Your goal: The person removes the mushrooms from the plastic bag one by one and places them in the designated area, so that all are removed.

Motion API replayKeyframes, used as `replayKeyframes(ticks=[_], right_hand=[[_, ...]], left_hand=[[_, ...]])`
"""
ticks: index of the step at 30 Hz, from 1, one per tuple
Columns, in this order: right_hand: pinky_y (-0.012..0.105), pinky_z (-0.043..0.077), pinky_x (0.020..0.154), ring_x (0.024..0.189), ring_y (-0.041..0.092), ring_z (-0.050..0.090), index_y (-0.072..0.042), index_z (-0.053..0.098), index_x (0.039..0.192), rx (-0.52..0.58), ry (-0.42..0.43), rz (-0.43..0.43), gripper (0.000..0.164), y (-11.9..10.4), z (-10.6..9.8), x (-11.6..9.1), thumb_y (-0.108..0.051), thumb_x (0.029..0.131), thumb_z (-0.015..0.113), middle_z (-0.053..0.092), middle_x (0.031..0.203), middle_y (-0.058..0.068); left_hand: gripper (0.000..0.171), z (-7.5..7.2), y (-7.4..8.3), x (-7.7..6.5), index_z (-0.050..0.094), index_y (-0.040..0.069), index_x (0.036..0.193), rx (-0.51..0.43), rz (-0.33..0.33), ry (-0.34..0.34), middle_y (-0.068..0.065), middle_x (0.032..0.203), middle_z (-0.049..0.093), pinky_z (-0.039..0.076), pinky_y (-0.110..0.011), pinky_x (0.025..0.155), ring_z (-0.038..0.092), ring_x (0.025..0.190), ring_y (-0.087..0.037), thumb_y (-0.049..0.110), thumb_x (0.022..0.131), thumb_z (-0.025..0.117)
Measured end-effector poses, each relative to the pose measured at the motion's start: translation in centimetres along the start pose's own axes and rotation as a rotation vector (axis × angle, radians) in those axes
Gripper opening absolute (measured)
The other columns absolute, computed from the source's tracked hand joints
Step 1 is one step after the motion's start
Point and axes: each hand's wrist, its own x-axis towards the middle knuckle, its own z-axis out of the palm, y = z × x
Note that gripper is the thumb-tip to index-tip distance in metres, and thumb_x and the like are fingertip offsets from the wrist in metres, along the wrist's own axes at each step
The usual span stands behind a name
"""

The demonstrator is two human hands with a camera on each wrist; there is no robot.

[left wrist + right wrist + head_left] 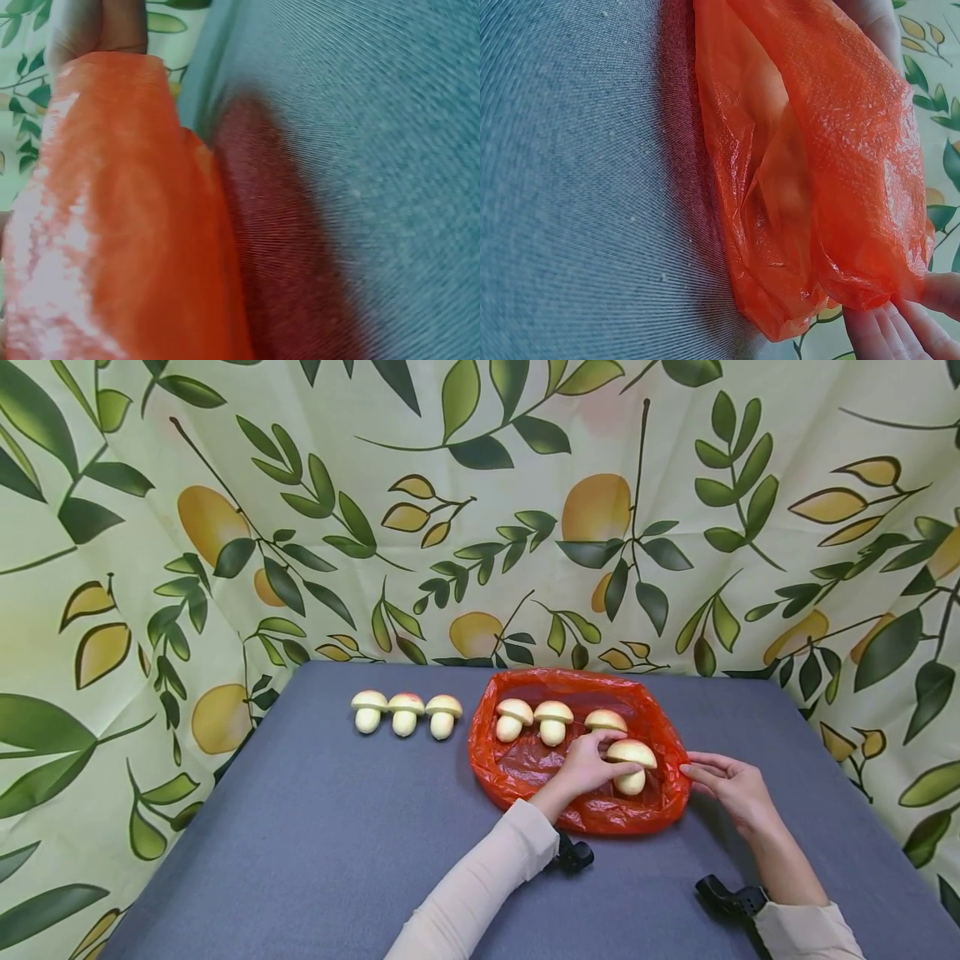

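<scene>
The left hand (583, 768) holds a round-capped mushroom (633, 753) (smooth, creamy yellow).

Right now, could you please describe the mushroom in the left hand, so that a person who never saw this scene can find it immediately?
On the grey table sits an open red bag containing four mushrooms. Look inside, toward the right hand at its rim. The gripped mushroom is nearest that hand and, unlike its three neighbours, held by the left hand.
</scene>
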Motion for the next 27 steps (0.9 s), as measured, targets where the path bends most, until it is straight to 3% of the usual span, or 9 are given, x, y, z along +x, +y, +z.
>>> replayKeyframes(ticks=[8, 13, 27], right_hand=[[0.013, 0.056, 0.070, 0.076, -0.011, 0.065, -0.042, 0.064, 0.085, 0.009, -0.008, -0.013, 0.021, 0.3, 0.0, 0.1, -0.022, 0.091, 0.067, 0.068, 0.079, -0.028], [0.012, 0.056, 0.071, 0.077, -0.011, 0.065, -0.043, 0.064, 0.087, -0.007, -0.010, -0.010, 0.018, 0.2, -0.1, 0.1, -0.025, 0.092, 0.066, 0.068, 0.079, -0.030], [0.013, 0.057, 0.072, 0.077, -0.010, 0.065, -0.039, 0.066, 0.092, -0.025, -0.020, 0.007, 0.012, 0.3, -0.2, 0.2, -0.027, 0.092, 0.065, 0.068, 0.080, -0.029]], left_hand=[[0.044, -1.0, 0.8, -0.4, 0.063, 0.004, 0.121, -0.108, 0.027, -0.005, -0.011, 0.122, 0.069, 0.050, -0.010, 0.085, 0.067, 0.108, -0.013, 0.014, 0.081, 0.078], [0.043, -1.6, 1.3, -0.8, 0.063, 0.005, 0.122, -0.175, 0.025, -0.016, -0.010, 0.124, 0.067, 0.050, -0.011, 0.087, 0.066, 0.110, -0.012, 0.012, 0.081, 0.076], [0.046, -3.6, 1.7, -3.1, 0.059, 0.006, 0.127, -0.216, 0.026, -0.048, -0.011, 0.129, 0.063, 0.051, -0.016, 0.093, 0.064, 0.111, -0.011, 0.011, 0.083, 0.074]])
